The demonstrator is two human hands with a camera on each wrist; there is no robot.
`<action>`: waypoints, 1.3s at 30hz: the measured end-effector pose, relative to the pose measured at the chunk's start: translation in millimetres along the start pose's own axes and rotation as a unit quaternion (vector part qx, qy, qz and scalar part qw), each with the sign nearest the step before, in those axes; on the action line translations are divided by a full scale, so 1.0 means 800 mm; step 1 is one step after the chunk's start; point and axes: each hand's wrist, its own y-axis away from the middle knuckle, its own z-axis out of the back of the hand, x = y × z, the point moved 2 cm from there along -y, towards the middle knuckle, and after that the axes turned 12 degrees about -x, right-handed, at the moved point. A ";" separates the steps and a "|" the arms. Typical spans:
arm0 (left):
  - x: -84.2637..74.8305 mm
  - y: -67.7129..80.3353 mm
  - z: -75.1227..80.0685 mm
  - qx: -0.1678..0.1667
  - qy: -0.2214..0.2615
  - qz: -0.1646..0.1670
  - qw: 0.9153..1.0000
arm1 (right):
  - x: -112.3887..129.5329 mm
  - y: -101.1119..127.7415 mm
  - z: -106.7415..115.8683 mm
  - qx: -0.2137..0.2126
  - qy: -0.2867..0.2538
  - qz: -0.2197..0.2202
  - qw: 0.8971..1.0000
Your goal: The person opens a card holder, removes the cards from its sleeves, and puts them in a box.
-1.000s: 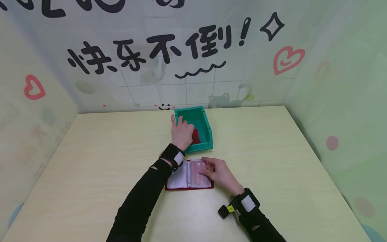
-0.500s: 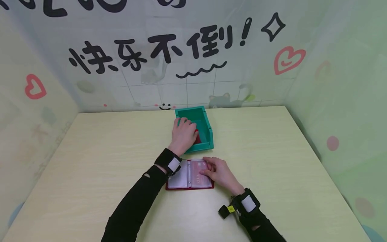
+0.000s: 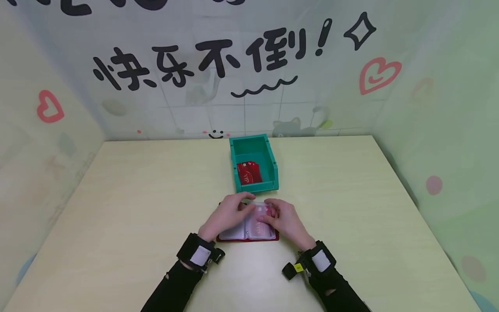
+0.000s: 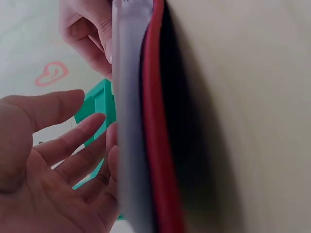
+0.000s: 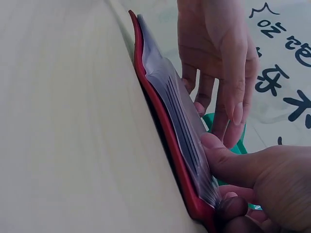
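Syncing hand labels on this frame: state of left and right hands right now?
Left hand: open, fingers straight, resting on the card holder.
Right hand: pinching the card holder's clear sleeves at its edge, thumb on top.

Card holder (image 3: 247,229) open flat on the table (image 3: 117,208), near the front edge, about centre. Bin (image 3: 254,164) just beyond it at twelve o'clock, close but apart. Cards (image 3: 248,172) lying inside the bin, toward its near end. Left hand (image 3: 225,215) over the holder's left page, from eight o'clock; right hand (image 3: 284,221) on the right page, from four o'clock. Fingertips meeting above the far edge, perhaps on one sleeve. Wall at twelve o'clock behind the bin.
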 end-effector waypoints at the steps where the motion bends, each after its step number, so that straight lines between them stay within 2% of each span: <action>1: 0.003 0.001 -0.002 0.004 0.012 0.005 1.000 | 0.000 0.000 0.001 -0.004 0.001 0.003 1.000; 7: 0.017 0.003 -0.004 0.003 0.072 0.022 0.997 | -0.001 0.000 0.002 -0.011 -0.011 0.015 1.000; 13: 0.028 0.003 0.000 -0.014 0.115 0.037 0.993 | -0.003 0.003 0.003 -0.020 -0.026 0.012 0.999; 16: 0.031 0.004 0.004 -0.026 0.094 0.038 0.994 | -0.003 0.003 0.004 -0.014 -0.017 0.013 1.000; 19: 0.030 0.008 0.009 -0.042 0.017 0.018 0.999 | -0.003 0.002 0.005 -0.006 0.000 0.013 1.000; 22: 0.023 0.012 0.013 -0.052 -0.062 -0.006 0.997 | -0.004 0.000 0.006 0.000 0.009 0.008 1.000; 24: 0.018 0.014 0.012 -0.046 -0.085 -0.015 0.995 | -0.004 -0.002 0.008 0.008 0.007 0.003 1.000; 27: 0.012 0.014 0.003 -0.025 -0.073 -0.024 0.997 | -0.005 -0.003 0.012 0.037 -0.001 -0.007 0.999; 30: 0.011 0.014 -0.006 -0.016 -0.059 -0.012 0.998 | -0.006 -0.004 0.016 0.073 -0.007 -0.008 0.997; 33: 0.012 0.014 -0.012 -0.019 -0.041 0.019 0.999 | -0.006 -0.005 0.018 0.096 -0.004 0.001 0.995; 37: 0.012 0.015 -0.014 -0.024 -0.012 0.055 0.998 | -0.008 -0.007 0.017 0.103 -0.003 0.002 0.995; 39: 0.013 0.015 -0.015 -0.028 -0.005 0.062 0.998 | -0.008 -0.008 0.016 0.103 -0.006 -0.001 0.995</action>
